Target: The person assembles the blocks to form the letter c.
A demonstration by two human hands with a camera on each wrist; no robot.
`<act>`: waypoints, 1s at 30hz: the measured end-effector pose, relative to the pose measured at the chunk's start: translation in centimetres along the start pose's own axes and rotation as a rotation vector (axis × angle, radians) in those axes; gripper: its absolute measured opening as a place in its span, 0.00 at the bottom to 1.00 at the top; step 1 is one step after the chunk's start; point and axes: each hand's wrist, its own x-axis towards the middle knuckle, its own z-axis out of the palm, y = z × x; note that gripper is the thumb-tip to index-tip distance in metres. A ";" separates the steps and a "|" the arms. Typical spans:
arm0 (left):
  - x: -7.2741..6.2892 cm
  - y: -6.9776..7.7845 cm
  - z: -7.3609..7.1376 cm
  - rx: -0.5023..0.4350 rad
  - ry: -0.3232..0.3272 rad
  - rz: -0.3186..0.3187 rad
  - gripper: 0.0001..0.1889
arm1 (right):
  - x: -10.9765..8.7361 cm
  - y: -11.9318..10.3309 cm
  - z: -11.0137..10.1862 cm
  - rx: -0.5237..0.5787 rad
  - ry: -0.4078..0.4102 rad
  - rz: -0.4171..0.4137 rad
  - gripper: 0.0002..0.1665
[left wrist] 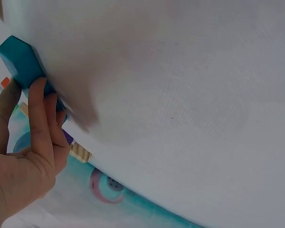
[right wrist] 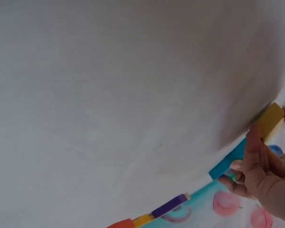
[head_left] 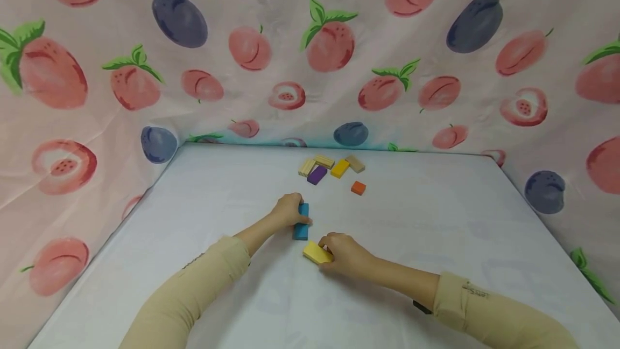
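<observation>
Near the middle of the white table, my left hand [head_left: 288, 210] grips a blue block [head_left: 301, 232] between thumb and fingers. The near end of that block [left wrist: 21, 59] sticks out past the fingertips in the left wrist view. Just nearer and to the right, my right hand [head_left: 346, 255] pinches a yellow block [head_left: 317, 253] by its right end. The right wrist view has the yellow block [right wrist: 271, 121] between thumb and fingers, with the blue block [right wrist: 225, 164] beyond it. A small gap separates the two blocks in the head view.
Farther back lie a purple block [head_left: 317, 175], two plain wooden blocks [head_left: 324, 161], an amber block [head_left: 340, 168] and a tan one [head_left: 356, 163]. A small orange block [head_left: 358, 188] sits apart in front of them. Fruit-print cloth [head_left: 310, 106] hangs along the table's back edge.
</observation>
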 end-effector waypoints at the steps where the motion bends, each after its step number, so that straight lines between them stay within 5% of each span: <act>1: 0.0 0.1 0.0 0.000 0.001 0.001 0.27 | 0.1 0.0 0.1 -0.001 -0.001 0.001 0.22; 30: -0.1 0.2 0.0 0.068 -0.002 0.000 0.28 | 0.8 -1.1 0.4 -0.008 0.002 0.035 0.25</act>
